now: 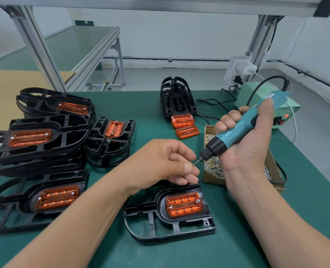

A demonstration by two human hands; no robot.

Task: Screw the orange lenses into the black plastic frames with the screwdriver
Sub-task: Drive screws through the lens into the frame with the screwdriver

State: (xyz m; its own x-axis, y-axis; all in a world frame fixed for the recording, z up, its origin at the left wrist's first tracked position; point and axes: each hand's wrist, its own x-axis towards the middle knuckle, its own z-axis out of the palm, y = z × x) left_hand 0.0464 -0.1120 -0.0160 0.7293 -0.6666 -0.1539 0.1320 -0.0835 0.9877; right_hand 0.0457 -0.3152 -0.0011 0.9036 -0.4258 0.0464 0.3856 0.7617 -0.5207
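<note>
- Counter [237,238] with a green mat carried everything, under an aluminium frame [38,45]
- Stacks of finished frames [34,147] filled the left side, each top one showing an orange lens with screw heads at its ends
- Black frame [160,227] being worked on lay flat at the near middle, just below both hands, well apart from the stacks
- Orange lens [183,204] sat in that frame's raised pocket; a screw head showed at its right end, and the left end was too small to judge
- Empty frames [176,97] stood stacked at the back of the counter
- Power box [256,97], pale green with a red light, sat at the far right, a black cable running from it
- Cardboard box [210,178] of loose screws [216,167] lay at the right, partly behind the right hand
- Right hand [245,151] was wrapped around the screwdriver [235,130], fingers curled over its teal body, holding it tilted above the counter with the tip pointing down and left
- Left hand [164,161] hovered above the frame's far edge, fingers curled, thumb and forefinger pinching the tip of the bit [196,163]; whether a screw sat between them could not be told
- Two loose lenses [182,120] lay side by side, just in front of the empty frames
</note>
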